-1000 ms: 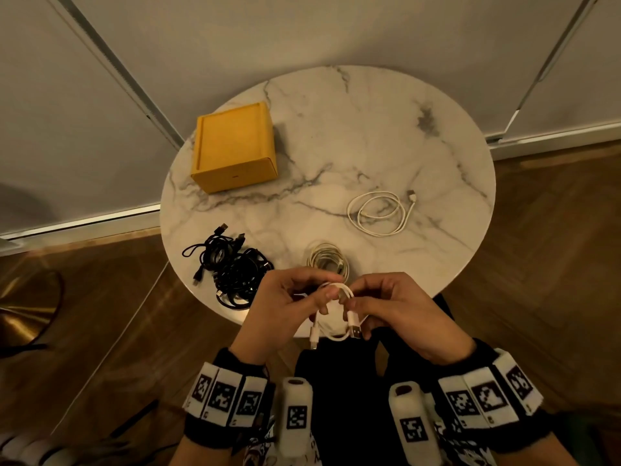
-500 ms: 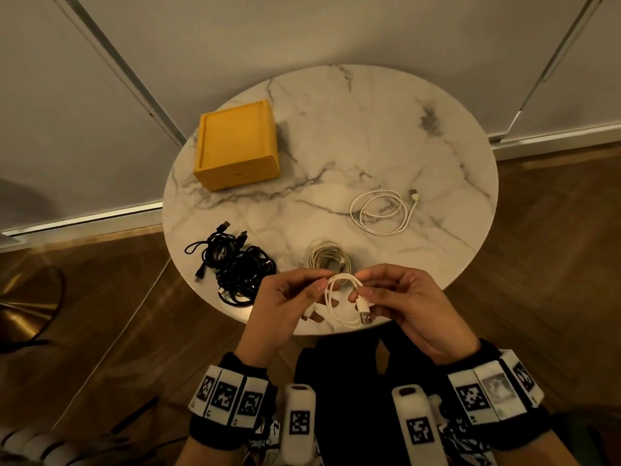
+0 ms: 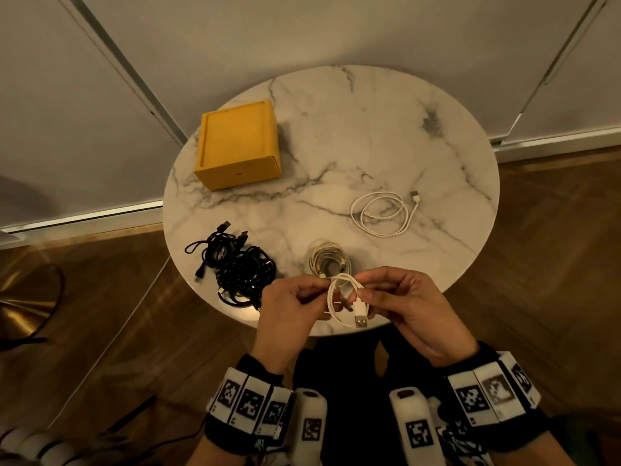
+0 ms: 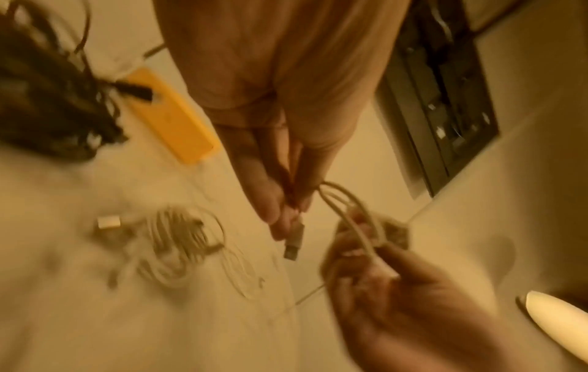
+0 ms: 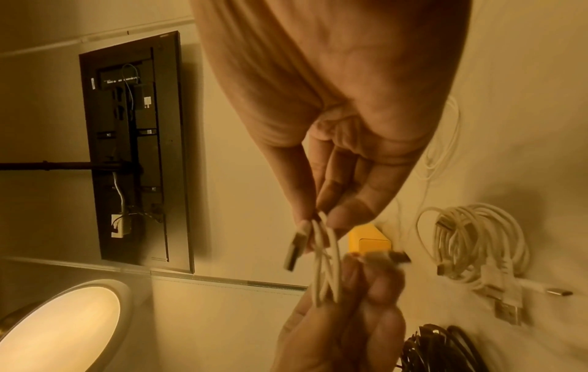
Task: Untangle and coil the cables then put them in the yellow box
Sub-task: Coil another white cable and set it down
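Clearly light and springy, the short white USB cable [image 3: 339, 299], held off the bench [image 3: 386, 156] edge nearest the person, is pinched by left hand [image 3: 289, 312] and right hand [image 3: 408, 306], best gripped across its loops.

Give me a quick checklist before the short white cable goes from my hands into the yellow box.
1. Short white cable wound into loops: ok, several small loops show.
2. Both hands hold it: ok, left hand pinches one side of the loops, right hand the other.
3. Loose end tucked: not ok, the USB plug sticks out below the loops.
4. Yellow box open: cannot tell; from the head view its top looks closed.
5. Path to the box: ok, bare marble table lies between; the black cable tangle sits to the left.
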A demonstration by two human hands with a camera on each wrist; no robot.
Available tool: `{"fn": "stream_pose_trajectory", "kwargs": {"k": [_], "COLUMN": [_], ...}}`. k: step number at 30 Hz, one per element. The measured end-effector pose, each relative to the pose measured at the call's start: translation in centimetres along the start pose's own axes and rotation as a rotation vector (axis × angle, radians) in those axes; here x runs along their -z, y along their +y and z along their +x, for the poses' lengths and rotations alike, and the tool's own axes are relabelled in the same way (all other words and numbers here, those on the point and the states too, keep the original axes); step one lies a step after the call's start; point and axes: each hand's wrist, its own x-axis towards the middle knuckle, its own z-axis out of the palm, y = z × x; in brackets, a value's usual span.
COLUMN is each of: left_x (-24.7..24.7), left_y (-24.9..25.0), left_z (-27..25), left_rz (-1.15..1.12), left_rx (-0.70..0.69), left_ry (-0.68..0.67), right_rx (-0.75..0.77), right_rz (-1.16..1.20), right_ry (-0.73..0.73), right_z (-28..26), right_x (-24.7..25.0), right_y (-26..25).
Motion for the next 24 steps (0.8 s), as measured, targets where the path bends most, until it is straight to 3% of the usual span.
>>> {"fn": "stream_pose_trajectory", "kwargs": {"k": [5,10,14,17,20,22,24], "left_x": [-1.2,-1.4,-1.4,-1.1,-0.3,-0.1,0.0], "left_y": [0.9,0.4,-0.4,-0.7,-1.2,-1.4,-1.5], "left_z": [-0.5,-0.7,-0.5,-0.6,-0.7,-0.4,0.2], "left_rz": [-0.490,-0.343,-0.491,-0.741,-0.910,-0.794,-0.471], "left_rx": [0.311,0.243,0.390,0.518,0.601,0.596,0.457], "left_ry": [0.010,0.050,0.076,0.019,-0.147,-0.185,-0.102], "right_rx": [0.115,0.148,0.154,0.144,0.119,0.112,0.074], "right_rz": [-0.115,-0.194,-0.220,-0.210,-0.209,-0.273,-0.330], "right_ry": [0.051,0.025,-0.008,-0.007,-0.014,-0.010,-0.014], "right_z": [0.1,0.2,0.3,0.6,0.8,1.0,1.5], "right_x": [0.5,0.5,0.2,0.5,0.9,1.2,1.3], "right_y": [-0.1,0.1,0.2,0.6,0.9,1.0,1.2]}}
